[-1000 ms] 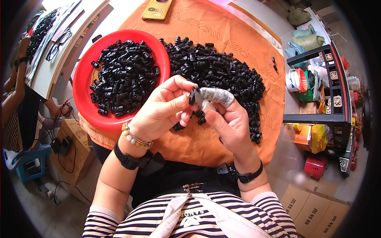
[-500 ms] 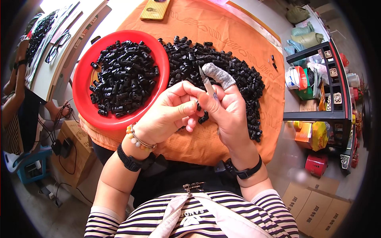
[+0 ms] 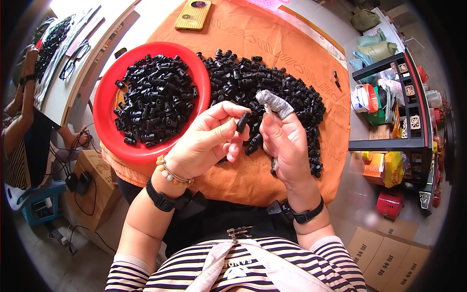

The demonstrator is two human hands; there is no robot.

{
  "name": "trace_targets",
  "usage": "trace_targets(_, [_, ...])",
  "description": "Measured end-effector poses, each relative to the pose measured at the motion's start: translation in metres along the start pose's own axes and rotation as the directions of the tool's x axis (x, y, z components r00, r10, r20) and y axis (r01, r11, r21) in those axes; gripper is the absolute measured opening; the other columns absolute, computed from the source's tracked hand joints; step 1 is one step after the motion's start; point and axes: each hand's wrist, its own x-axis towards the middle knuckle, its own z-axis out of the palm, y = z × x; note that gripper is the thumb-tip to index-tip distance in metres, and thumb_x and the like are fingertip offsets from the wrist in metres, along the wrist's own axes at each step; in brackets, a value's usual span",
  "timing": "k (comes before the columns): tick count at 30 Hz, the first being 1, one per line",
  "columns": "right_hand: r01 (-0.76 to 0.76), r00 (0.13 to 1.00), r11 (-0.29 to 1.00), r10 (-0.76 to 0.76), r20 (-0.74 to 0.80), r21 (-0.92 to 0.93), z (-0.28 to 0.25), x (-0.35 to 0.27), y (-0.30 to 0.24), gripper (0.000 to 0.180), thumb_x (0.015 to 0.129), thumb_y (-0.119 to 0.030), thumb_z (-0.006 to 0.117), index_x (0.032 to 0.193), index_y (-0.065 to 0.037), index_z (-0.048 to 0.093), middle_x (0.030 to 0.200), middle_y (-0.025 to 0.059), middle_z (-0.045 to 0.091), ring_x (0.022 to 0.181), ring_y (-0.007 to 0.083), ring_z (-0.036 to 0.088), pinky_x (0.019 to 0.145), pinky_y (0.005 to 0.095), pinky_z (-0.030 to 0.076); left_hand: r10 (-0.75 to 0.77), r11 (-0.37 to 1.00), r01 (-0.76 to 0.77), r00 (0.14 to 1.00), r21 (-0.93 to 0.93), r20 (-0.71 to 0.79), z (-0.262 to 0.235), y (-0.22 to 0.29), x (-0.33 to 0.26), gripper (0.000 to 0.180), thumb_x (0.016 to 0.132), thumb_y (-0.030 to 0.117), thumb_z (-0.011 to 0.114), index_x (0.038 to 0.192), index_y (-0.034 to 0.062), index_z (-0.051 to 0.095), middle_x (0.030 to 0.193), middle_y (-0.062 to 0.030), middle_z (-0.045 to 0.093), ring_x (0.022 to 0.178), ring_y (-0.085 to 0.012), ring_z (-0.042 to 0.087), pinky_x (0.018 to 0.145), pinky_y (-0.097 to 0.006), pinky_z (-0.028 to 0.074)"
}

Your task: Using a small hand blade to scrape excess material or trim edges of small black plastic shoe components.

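Between the thumb and index finger of my left hand (image 3: 214, 134) is a small black plastic piece (image 3: 242, 121) that looks like a cord lock. My right hand (image 3: 287, 143), a little apart from it, is closed round a small pale-handled knife (image 3: 268, 110), mostly hidden by my fingers. A grey knitted finger cover (image 3: 277, 103) sits on my right index finger. Beyond my hands a heap of black plastic pieces (image 3: 296, 95) lies on the orange cloth (image 3: 233, 182). To the left, a red basin (image 3: 103, 119) holds many similar pieces.
A yellow ribbed phone (image 3: 191, 17) rests at the cloth's far edge. Two small dark pieces (image 3: 336, 79) lie near its right edge. A black shelf (image 3: 389, 144) with buckets and bags stands at right. On the left, another person's arm (image 3: 26, 90) shows beside a white table (image 3: 63, 92).
My hands have moved apart, the right one turning so the blade no longer stands out. The black piece in my left fingers is now in plain sight.
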Motion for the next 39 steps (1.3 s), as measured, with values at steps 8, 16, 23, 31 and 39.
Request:
trace_targets(8, [0.071,0.996,0.992,-0.065,0.063,-0.104,-0.018,0.001,0.009,0.038,0.086,-0.006,0.059,0.121,0.000,0.045,0.089,-0.0018,0.054,0.080,0.0043,0.049,0.070,0.0187,0.042,0.200,0.951,-0.239,0.960,-0.196,-0.198,-0.010,0.020,0.001,0.019,0.092,0.020,0.050,0.108,0.0092,0.051,0.083,-0.0054,0.057,0.063,-0.0074,0.054,0.053,-0.019,0.047])
trace_targets(16, [0.212,0.977,0.627,-0.127,0.171,-0.750,-0.032,-0.019,0.020,0.057,0.071,0.001,0.064,0.124,-0.009,0.046,0.088,0.0131,0.059,0.076,0.0228,0.062,0.067,0.0314,0.050,0.614,0.787,-0.588,0.712,0.189,-0.341,-0.024,0.051,-0.008,0.044,0.091,0.038,0.046,0.126,0.0142,0.035,0.106,-0.0187,0.057,0.077,-0.0172,0.062,0.062,-0.022,0.052])
trace_targets(23, [0.349,0.937,0.250,-0.119,0.329,-0.903,-0.039,-0.020,0.030,0.055,0.070,0.005,0.059,0.123,-0.008,0.049,0.083,0.0097,0.062,0.071,0.0234,0.063,0.065,0.0295,0.051,0.516,0.856,-0.507,0.839,0.099,-0.172,-0.025,0.043,-0.006,0.048,0.095,0.045,0.032,0.127,0.0100,0.037,0.094,-0.0137,0.059,0.072,-0.0172,0.059,0.062,-0.026,0.048])
trace_targets(31, [0.367,0.929,0.488,-0.150,0.338,-0.792,-0.034,-0.013,0.022,0.056,0.071,0.007,0.062,0.124,-0.008,0.049,0.082,0.0050,0.060,0.069,0.0114,0.060,0.065,0.0252,0.050,0.401,0.876,-0.289,0.882,0.385,-0.249,-0.005,0.030,-0.001,0.023,0.094,0.023,0.044,0.103,0.0034,0.053,0.069,-0.0022,0.054,0.053,-0.0057,0.048,0.045,-0.017,0.038])
trace_targets(39, [0.344,0.939,0.743,-0.258,0.228,-0.574,-0.011,-0.006,0.002,0.066,0.074,0.001,0.068,0.131,-0.009,0.038,0.083,0.0042,0.061,0.069,0.0071,0.054,0.063,0.0226,0.046,-0.013,0.910,0.047,0.996,0.412,-0.085,0.007,0.018,-0.004,0.015,0.092,0.019,0.051,0.098,0.0061,0.054,0.066,0.0040,0.049,0.053,0.0007,0.040,0.042,-0.013,0.027])
